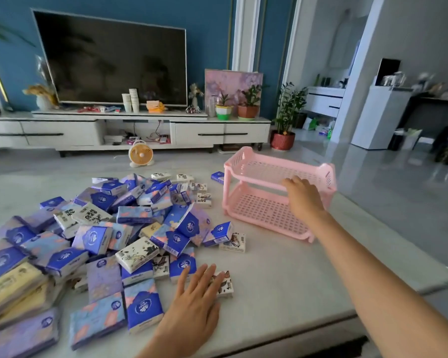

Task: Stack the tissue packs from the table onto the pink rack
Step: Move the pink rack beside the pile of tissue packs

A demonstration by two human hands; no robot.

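A heap of several tissue packs, blue, purple, white and yellow, covers the left half of the pale table. The pink two-tier rack stands at the table's right, both shelves bare. My right hand rests on the front rim of the rack's upper shelf, fingers curled over it. My left hand lies flat with fingers spread at the near edge of the heap, fingertips on a small white pack with a brown print. One blue pack lies alone just left of the rack.
The table's near edge and right edge drop to a glossy grey floor. Beyond the table stand a white TV cabinet with a television, a small orange fan on the floor, and potted plants.
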